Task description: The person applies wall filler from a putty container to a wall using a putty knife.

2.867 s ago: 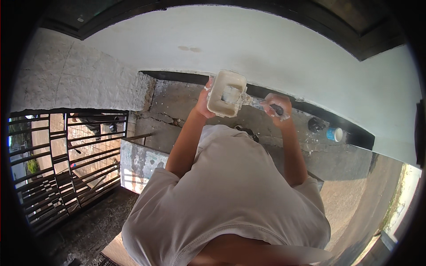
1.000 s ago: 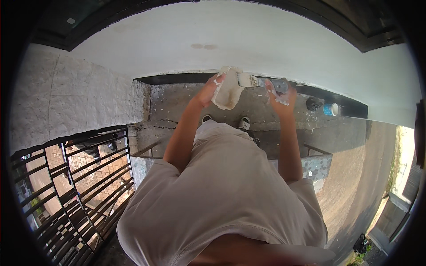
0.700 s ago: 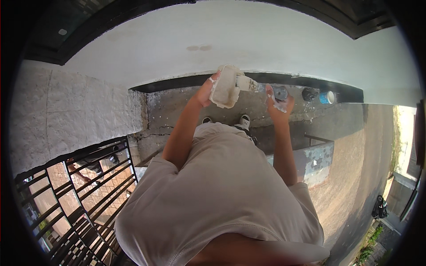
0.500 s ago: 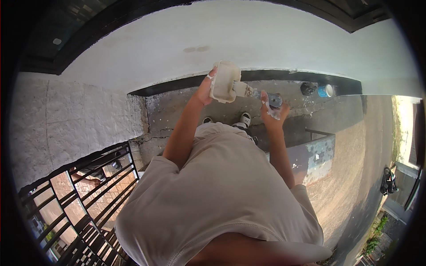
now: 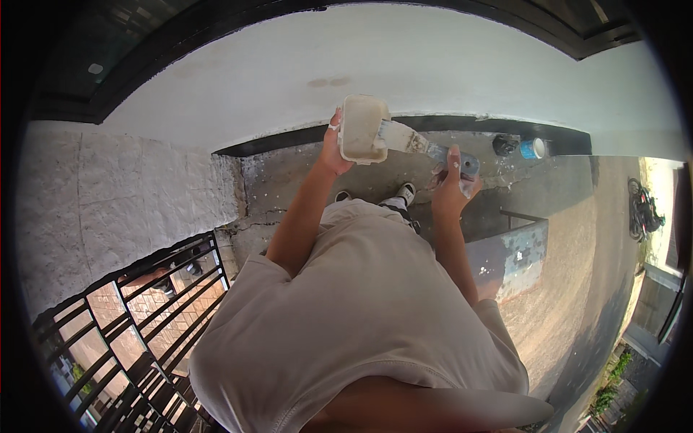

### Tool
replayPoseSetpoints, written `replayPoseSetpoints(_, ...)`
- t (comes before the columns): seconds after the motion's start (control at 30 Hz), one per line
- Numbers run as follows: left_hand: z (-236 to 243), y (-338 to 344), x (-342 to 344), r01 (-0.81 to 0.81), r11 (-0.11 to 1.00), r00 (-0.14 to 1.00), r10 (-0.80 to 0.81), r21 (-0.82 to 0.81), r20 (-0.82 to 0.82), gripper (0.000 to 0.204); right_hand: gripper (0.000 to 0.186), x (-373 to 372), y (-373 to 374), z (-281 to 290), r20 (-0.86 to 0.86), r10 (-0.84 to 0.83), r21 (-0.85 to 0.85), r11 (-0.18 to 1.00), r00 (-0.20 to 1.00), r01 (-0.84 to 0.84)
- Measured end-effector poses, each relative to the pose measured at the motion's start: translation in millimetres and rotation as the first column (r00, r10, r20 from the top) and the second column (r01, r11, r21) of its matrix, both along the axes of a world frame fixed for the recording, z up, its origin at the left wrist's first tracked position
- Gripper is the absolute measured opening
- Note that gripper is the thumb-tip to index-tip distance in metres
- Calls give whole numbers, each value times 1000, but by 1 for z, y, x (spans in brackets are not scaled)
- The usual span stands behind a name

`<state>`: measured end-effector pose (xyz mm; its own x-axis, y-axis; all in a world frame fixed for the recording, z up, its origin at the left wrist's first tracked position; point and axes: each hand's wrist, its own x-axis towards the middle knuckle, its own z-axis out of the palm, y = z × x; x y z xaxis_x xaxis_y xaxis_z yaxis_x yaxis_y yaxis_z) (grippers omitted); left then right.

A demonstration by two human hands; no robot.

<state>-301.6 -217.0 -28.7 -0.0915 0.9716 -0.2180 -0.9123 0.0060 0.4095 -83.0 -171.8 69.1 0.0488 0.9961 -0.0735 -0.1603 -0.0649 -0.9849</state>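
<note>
My left hand [image 5: 334,153] is closed around the left side of an off-white plastic tub [image 5: 363,131], holding it up before the wall with its open top toward me. Whitish smears mark that hand and the tub. In my right hand [image 5: 453,193] is a putty knife [image 5: 404,139], gripped by its grey handle, with the thumb along it. Its wide blade, coated in pale paste, points left and meets the tub's right rim. How much paste the tub holds I cannot tell. White residue also covers my right fingers.
A white wall [image 5: 245,79] rises ahead, with a black band at its foot. A blue-and-white bucket [image 5: 533,149] and a black bag [image 5: 504,145] stand by it on the right. Black railings [image 5: 144,328] are at lower left, a person's arm [image 5: 148,278] beyond them. A motorcycle [image 5: 642,209] shows far right.
The tub has turned, so its inside faces me more squarely. My right hand and the putty knife have shifted slightly right and down. The motorcycle appears farther up the right side.
</note>
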Motion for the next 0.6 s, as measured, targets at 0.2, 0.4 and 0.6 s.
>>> replayPoseSetpoints(0.2, -3, -5, -3, 18, 1000, 998, -18, -8, 52, 69, 19, -9, 11, -32, -291, -3, -131, 991, 957, -37)
replayPoseSetpoints(0.4, -2, -10, -10, -16, 999, 1000, 16, -28, 8, 69, 13, -11, 8, -50, -292, 4, -176, 983, 956, -58)
replayPoseSetpoints(0.6, -3, -5, -15, 15, 996, 998, -9, -84, 70, 69, 17, -4, 14, -61, -403, -67, -421, 899, 913, -120)
